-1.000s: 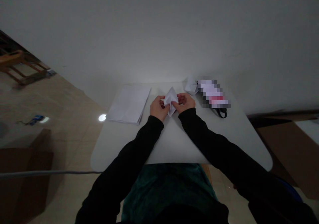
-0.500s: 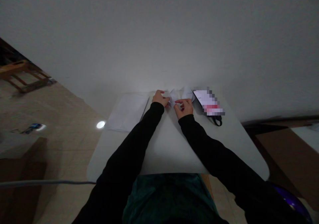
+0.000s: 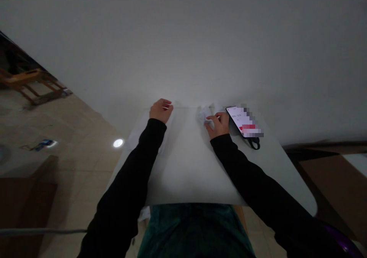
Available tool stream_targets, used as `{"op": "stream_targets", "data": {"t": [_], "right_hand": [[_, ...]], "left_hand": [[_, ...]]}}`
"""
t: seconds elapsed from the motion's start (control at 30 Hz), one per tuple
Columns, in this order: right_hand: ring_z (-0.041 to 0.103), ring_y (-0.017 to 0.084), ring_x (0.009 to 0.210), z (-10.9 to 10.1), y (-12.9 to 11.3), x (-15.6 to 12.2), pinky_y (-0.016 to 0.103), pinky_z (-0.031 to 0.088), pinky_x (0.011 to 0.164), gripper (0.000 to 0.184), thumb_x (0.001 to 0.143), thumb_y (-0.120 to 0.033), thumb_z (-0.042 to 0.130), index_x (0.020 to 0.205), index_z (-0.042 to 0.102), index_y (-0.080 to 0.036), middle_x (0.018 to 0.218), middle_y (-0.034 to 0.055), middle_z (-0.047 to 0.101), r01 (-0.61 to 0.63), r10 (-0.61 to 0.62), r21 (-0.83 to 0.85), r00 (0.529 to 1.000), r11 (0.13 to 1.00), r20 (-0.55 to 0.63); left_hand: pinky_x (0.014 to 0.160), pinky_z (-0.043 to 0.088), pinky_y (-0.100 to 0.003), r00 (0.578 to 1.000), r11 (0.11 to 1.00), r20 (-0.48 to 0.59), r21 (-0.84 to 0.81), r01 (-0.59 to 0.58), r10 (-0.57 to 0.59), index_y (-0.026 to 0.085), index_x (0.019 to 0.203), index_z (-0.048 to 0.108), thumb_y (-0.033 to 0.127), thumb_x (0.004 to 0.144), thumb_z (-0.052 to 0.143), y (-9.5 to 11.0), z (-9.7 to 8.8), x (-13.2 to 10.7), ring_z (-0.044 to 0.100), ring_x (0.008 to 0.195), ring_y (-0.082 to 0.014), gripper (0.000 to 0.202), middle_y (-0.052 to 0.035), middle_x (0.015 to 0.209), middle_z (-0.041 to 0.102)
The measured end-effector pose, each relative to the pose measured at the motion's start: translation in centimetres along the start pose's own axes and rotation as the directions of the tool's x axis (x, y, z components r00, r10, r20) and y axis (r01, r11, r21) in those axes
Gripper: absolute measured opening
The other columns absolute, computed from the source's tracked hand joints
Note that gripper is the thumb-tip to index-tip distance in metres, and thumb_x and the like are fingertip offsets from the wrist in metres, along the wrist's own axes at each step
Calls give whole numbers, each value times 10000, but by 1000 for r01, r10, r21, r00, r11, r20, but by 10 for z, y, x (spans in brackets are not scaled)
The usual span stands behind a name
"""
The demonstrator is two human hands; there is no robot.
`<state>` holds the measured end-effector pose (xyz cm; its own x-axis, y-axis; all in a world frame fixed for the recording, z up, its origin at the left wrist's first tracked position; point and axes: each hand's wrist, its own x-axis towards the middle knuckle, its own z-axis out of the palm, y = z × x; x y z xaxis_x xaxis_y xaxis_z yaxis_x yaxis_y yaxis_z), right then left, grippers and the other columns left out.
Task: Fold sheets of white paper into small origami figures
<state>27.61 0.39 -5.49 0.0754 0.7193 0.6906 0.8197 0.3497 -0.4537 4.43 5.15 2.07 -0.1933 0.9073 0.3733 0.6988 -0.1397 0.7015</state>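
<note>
My left hand hovers over the white paper sheets at the table's left. Its fingers are loosely bent and apart, and I see nothing between them. Near the back edge, a small folded white paper piece is pinched by the thumb and fingers of my right hand. Just behind that hand stands another folded white paper piece, partly hidden by the fingers. The finer folds of both are too blurred to make out.
A phone with a lit timer screen lies right of my right hand, a black strap loop below it. The white table meets a plain wall. A cable runs at lower left.
My left hand has let go of the folded paper and moved left to above the sheets. My right hand stays on the folded piece. The view has shifted slightly.
</note>
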Motion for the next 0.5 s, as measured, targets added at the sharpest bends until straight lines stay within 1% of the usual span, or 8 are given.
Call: {"op": "stream_targets", "data": {"t": [0.07, 0.1, 0.17, 0.23, 0.3, 0.33, 0.4, 0.5], "right_hand": [[430, 204, 828, 1, 1, 0, 362, 452, 739, 168, 729, -162, 592, 880, 657, -196, 965, 90, 440, -1, 1, 3, 1000, 1000, -27], [435, 205, 833, 1, 1, 0, 362, 453, 739, 168, 734, -156, 581, 879, 655, -191, 963, 92, 441, 9, -9, 5, 999, 1000, -46], [447, 207, 837, 2, 0, -1, 363, 455, 742, 163, 740, -152, 563, 874, 650, -185, 942, 91, 447, 52, -51, 12, 995, 999, -88], [462, 202, 827, 2, -4, -3, 355, 460, 732, 152, 736, -139, 550, 850, 639, -183, 897, 80, 455, 127, -122, 36, 985, 991, -126], [480, 192, 814, 2, -7, -5, 339, 466, 717, 149, 721, -107, 540, 816, 626, -184, 855, 64, 459, 205, -192, 74, 969, 976, -156], [488, 187, 808, 2, -9, -5, 329, 469, 708, 157, 713, -88, 535, 801, 621, -185, 841, 57, 461, 235, -217, 94, 962, 967, -168], [498, 175, 787, 2, -11, -6, 311, 474, 686, 180, 702, -58, 525, 785, 618, -188, 828, 49, 466, 261, -236, 123, 954, 957, -186], [497, 154, 728, 2, -12, -6, 287, 470, 625, 205, 691, -35, 521, 779, 624, -188, 814, 41, 470, 259, -223, 160, 952, 953, -209]], "left_hand": [[686, 486, -317, 999, 998, -37, 45, -36, 38, 182, 832, 628, 237, 685, 615, -20, -27, 0, 608, 645, -159, 157, -44, 743, 662], [689, 488, -311, 998, 997, -9, 46, -61, 61, 183, 855, 626, 256, 684, 623, -30, -37, -2, 610, 662, -159, 186, -48, 761, 666], [714, 489, -316, 993, 993, 92, 82, -79, 71, 185, 876, 620, 318, 646, 668, -48, -50, -8, 613, 729, -177, 270, -61, 809, 667], [783, 479, -344, 970, 979, 236, 179, -93, 49, 188, 937, 613, 386, 610, 698, -60, -56, -16, 606, 848, -212, 393, -77, 911, 662], [871, 444, -376, 934, 946, 358, 304, -109, -7, 189, 1076, 574, 457, 595, 704, -63, -56, -25, 576, 972, -244, 565, -93, 1056, 630], [907, 421, -394, 921, 923, 387, 370, -108, -48, 192, 1155, 535, 494, 599, 696, -62, -56, -30, 553, 1030, -263, 653, -105, 1129, 600], [940, 384, -441, 922, 863, 362, 501, -67, -139, 207, 1292, 425, 567, 603, 675, -55, -54, -40, 492, 1126, -323, 817, -136, 1243, 528], [943, 359, -486, 919, 802, 332, 597, -31, -212, 204, 1380, 294, 639, 603, 641, -42, -50, -53, 420, 1193, -395, 955, -180, 1346, 424]]}}
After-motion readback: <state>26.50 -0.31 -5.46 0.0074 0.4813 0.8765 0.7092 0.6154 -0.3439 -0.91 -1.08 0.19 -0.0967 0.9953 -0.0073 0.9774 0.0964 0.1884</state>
